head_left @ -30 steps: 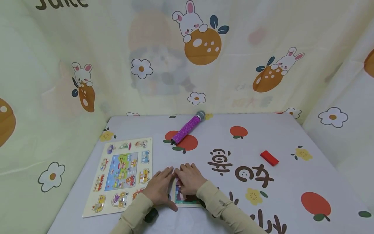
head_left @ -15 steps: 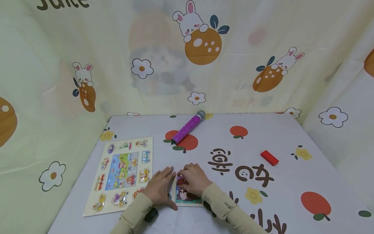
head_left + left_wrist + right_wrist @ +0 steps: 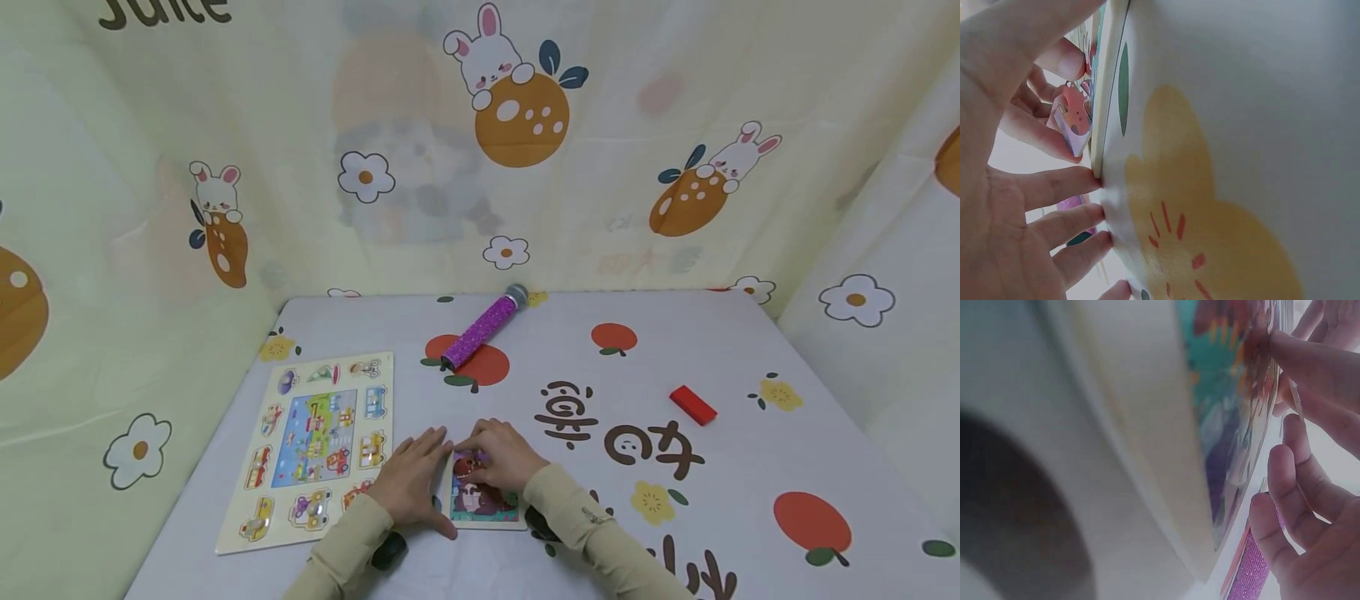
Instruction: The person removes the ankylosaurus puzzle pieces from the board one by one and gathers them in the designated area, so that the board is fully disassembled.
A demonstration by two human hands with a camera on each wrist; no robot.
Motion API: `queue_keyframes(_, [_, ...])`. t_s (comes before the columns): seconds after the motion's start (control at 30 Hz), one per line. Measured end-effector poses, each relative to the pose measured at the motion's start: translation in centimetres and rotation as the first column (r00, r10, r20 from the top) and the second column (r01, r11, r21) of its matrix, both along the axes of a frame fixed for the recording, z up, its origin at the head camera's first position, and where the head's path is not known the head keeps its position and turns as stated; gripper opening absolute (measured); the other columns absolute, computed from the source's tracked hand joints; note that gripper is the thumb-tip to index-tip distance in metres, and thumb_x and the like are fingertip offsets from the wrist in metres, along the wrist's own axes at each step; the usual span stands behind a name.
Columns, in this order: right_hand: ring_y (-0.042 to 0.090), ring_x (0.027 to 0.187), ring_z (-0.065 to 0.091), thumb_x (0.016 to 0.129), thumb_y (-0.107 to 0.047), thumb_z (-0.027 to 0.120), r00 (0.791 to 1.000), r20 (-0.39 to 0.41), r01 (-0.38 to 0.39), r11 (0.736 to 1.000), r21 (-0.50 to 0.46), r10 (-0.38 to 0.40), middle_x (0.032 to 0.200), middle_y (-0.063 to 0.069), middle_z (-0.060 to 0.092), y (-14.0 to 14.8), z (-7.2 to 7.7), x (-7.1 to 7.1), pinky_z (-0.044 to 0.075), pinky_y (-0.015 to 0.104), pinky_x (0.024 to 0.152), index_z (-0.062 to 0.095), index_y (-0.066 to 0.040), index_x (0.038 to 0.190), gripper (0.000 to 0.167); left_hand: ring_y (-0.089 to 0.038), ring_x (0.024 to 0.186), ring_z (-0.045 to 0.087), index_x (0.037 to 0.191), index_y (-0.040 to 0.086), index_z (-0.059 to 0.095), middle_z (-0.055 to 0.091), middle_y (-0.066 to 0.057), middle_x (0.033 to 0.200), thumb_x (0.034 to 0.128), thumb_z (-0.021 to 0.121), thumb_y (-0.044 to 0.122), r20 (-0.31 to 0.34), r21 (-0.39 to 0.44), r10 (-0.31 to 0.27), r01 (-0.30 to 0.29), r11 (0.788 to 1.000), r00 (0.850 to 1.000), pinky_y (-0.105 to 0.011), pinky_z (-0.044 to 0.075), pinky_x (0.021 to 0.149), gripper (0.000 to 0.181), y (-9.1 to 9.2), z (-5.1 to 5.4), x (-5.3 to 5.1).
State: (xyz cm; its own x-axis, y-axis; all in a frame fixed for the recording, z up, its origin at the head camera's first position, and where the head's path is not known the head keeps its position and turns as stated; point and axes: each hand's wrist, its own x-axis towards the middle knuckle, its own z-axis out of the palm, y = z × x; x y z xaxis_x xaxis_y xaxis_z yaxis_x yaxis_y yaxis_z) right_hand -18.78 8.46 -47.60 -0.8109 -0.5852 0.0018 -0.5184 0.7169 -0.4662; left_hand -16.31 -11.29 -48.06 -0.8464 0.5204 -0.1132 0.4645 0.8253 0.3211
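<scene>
A small picture puzzle [image 3: 487, 508] with a pale frame lies in front of me on the table. My left hand [image 3: 408, 482] rests at its left side with fingers extended, and a fingertip touches the board's edge [image 3: 1100, 156] in the left wrist view. My right hand [image 3: 504, 457] is over the upper part of the puzzle. It pinches a pinkish puzzle piece [image 3: 1072, 115], tilted up from the board near its far left corner. From above, the right hand's fingers hide that piece. In the right wrist view, the puzzle's printed surface [image 3: 1216, 400] looks glossy.
A larger vehicle puzzle board [image 3: 258, 521] lies left of my left hand. Beyond the hands, a purple glittery microphone [image 3: 483, 331] lies slantwise. A red block [image 3: 693, 405] lies to the right. Printed curtains [image 3: 420, 100] stand around the table's back and sides.
My right hand has shifted slightly right and turned, uncovering more of the puzzle's picture. My left hand has stayed in place.
</scene>
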Motion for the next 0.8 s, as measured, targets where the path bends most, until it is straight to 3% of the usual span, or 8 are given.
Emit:
queue_keyframes(0.27, [0.011, 0.091, 0.05, 0.08, -0.02, 0.078, 0.998, 0.023, 0.066, 0.996, -0.055, -0.064, 0.097, -0.005, 0.059, 0.1, -0.4, 0.1, 0.047, 0.032, 0.084, 0.072, -0.015, 0.115, 0.036, -0.031, 0.144, 0.024, 0.143, 0.006, 0.044, 0.03, -0.012, 0.156, 0.0481, 0.086, 0.062, 0.029, 0.013, 0.005, -0.005, 1.0, 1.0, -0.051, 0.021, 0.119, 0.118, 0.0, 0.2, 0.1])
queue_keyframes(0.4, [0.014, 0.095, 0.05, 0.082, -0.018, 0.076, 0.994, 0.046, 0.101, 0.986, -0.135, -0.095, 0.099, -0.004, 0.058, 0.8, -0.4, 0.3, 0.047, 0.035, 0.086, 0.071, -0.013, 0.116, 0.034, -0.031, 0.144, 0.025, 0.143, 0.006, 0.044, 0.03, -0.012, 0.156, 0.0479, 0.087, 0.062, 0.025, 0.01, 0.005, -0.005, 1.0, 1.0, -0.051, 0.021, 0.119, 0.118, 0.0, 0.3, 0.1])
queue_keyframes(0.6, [0.016, 0.093, 0.051, 0.083, -0.014, 0.076, 0.99, 0.082, 0.134, 0.948, -0.29, -0.115, 0.097, -0.002, 0.057, 3.6, -0.2, 0.5, 0.047, 0.034, 0.08, 0.07, -0.008, 0.116, 0.035, -0.032, 0.144, 0.025, 0.143, 0.006, 0.043, 0.03, -0.013, 0.156, 0.0482, 0.087, 0.062, 0.011, 0.009, -0.001, 0.001, 1.0, 1.0, -0.051, 0.021, 0.119, 0.119, 0.1, 0.2, 0.1])
queue_keyframes(0.8, [0.014, 0.087, 0.052, 0.079, -0.014, 0.078, 0.986, 0.05, 0.165, 0.934, -0.316, -0.158, 0.095, -0.001, 0.06, 7.6, -0.6, 0.6, 0.048, 0.028, 0.076, 0.07, -0.006, 0.115, 0.037, -0.031, 0.144, 0.024, 0.144, 0.006, 0.042, 0.029, -0.012, 0.156, 0.0483, 0.087, 0.062, 0.021, 0.004, 0.004, -0.004, 1.0, 1.0, -0.051, 0.02, 0.119, 0.12, 0.1, 0.3, 0.2])
